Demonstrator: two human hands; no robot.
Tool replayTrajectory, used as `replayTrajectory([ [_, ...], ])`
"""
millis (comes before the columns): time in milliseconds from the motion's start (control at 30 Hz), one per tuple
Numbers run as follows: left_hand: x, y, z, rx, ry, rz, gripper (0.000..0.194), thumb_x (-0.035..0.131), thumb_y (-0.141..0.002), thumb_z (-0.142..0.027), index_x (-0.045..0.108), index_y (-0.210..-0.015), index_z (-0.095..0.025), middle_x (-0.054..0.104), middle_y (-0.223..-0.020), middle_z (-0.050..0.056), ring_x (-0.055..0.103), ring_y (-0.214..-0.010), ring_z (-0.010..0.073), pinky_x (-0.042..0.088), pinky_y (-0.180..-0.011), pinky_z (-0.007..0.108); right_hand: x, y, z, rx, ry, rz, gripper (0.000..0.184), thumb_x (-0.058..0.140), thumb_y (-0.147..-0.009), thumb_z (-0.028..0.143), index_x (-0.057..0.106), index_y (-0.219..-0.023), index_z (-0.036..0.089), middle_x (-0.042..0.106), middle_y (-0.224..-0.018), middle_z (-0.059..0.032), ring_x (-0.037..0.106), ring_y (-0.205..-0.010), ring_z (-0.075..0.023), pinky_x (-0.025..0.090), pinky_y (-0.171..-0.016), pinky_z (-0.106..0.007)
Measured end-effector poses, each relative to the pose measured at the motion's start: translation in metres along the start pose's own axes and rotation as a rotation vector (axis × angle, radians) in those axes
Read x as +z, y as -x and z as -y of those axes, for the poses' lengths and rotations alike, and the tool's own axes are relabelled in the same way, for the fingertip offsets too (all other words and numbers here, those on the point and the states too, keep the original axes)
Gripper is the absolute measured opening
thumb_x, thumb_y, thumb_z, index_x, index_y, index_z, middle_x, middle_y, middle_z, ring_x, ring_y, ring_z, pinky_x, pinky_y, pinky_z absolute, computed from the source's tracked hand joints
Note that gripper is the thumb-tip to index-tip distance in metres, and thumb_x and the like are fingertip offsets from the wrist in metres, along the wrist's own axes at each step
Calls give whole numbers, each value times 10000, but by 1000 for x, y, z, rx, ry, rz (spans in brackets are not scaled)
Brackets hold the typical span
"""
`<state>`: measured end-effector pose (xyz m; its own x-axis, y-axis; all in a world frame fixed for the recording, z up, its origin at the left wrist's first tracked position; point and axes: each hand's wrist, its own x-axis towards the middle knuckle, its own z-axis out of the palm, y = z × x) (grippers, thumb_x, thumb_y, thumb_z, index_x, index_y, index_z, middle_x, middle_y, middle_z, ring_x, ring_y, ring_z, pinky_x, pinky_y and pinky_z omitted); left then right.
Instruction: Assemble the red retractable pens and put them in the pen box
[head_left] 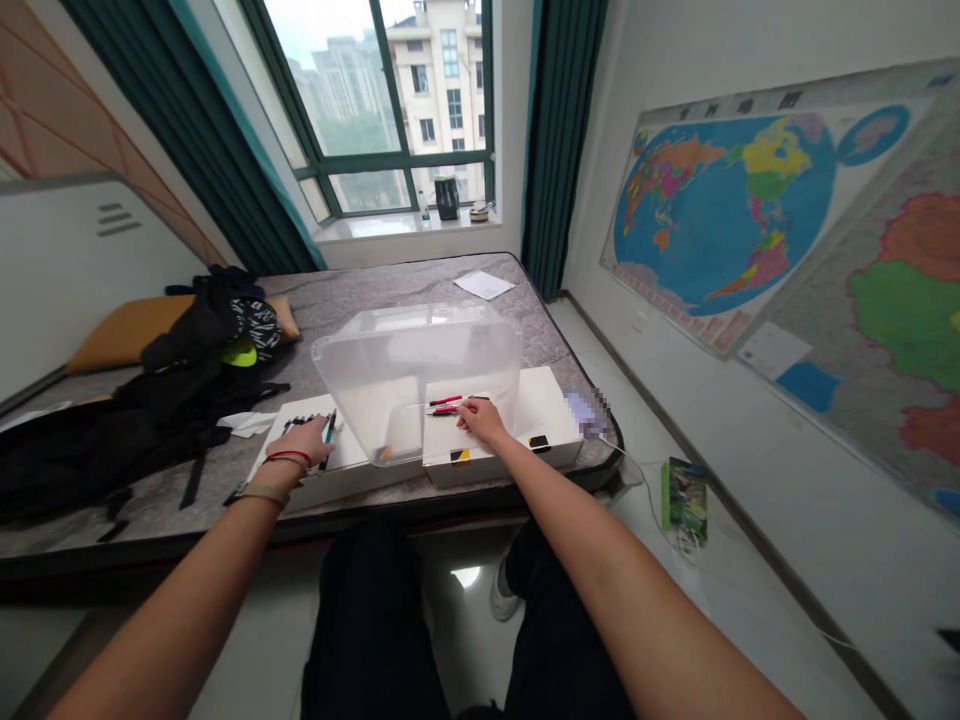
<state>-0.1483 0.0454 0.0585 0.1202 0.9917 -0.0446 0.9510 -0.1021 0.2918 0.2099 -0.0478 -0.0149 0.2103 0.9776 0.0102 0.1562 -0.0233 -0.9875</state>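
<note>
My left hand [298, 440] lies low over the white box at left [352, 448], among several black pens [298, 421]. A teal pen [330, 428] lies right beside its fingertips; the undersides of the fingers are hidden. My right hand [482, 420] is over the white box at right [536, 400], fingertips pinched together at the end of a red pen [444, 411]. Just behind that pen is another red pen [446, 400]. Between and behind both hands, a clear plastic bin [420, 350] stands tilted, its open side towards me.
Black bags [172, 400] and an orange cushion [112, 335] lie on the mattress [300, 290] at left. A paper sheet [484, 285] is near its far edge. A white cable [637, 465] runs down past a green box [684, 498] on the floor at right.
</note>
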Motion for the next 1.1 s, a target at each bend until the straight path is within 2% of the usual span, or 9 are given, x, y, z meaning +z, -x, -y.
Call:
replayTrajectory([
  [133,-3,3,0,-99,-248,95,520,727,-561,-398,672,-1036,-193,689,-1074,193,628,-961,396,465,-769,437,-1,-1,3,48,-81,-9,197,536,-861,265,647,-745,150,683,-622,-34,591,-493,-104,467,-472,-189],
  [233,-14,19,-9,-120,-221,-22,522,673,-684,-489,648,-1116,-196,689,-1031,172,633,-925,364,466,-735,414,-2,0,5,54,-106,-21,208,522,-869,258,637,-739,144,682,-617,-27,565,-462,-87,464,-467,-179],
  [433,-32,99,-76,123,124,-843,327,516,-899,-368,588,-1158,-182,594,-728,14,572,-659,161,445,-686,288,0,0,0,15,7,-49,197,514,-864,266,632,-750,157,689,-635,-19,601,-504,-95,448,-468,-161],
  [500,-25,125,-103,287,191,-936,284,575,-869,-310,605,-1112,-166,562,-688,0,517,-584,132,439,-651,267,0,0,-2,8,63,-59,199,513,-865,277,638,-761,163,694,-648,-19,613,-525,-99,449,-482,-161],
  [567,-10,139,-124,538,213,-827,207,614,-839,-264,629,-1022,-170,566,-665,-4,506,-556,118,447,-647,256,0,0,-2,6,117,-61,208,507,-868,289,640,-762,170,697,-655,-15,615,-531,-101,449,-495,-164],
  [633,9,137,-140,695,213,-571,189,573,-868,-247,629,-1038,-186,607,-736,16,557,-640,131,463,-690,256,0,1,-2,1,169,-62,215,503,-872,298,643,-765,175,700,-659,-10,617,-541,-103,452,-517,-170],
  [733,38,110,-154,702,168,-294,234,492,-914,-275,622,-1100,-215,638,-906,52,600,-839,179,486,-762,286,0,2,0,-13,233,-73,225,493,-881,298,640,-759,179,699,-664,-6,625,-573,-105,452,-555,-174],
  [933,80,39,-157,534,-20,-290,283,567,-847,-240,672,-1103,-180,588,-1187,140,519,-1082,301,448,-934,422,3,2,0,-21,243,-81,233,467,-887,279,615,-734,183,676,-635,2,599,-543,-100,437,-539,-177],
  [1100,93,19,-156,553,-70,-250,249,501,-887,-238,725,-991,-211,636,-1104,125,516,-1049,306,452,-870,421,3,-5,-5,41,54,-85,211,454,-893,307,574,-768,186,658,-595,7,569,-480,-101,443,-479,-183],
])
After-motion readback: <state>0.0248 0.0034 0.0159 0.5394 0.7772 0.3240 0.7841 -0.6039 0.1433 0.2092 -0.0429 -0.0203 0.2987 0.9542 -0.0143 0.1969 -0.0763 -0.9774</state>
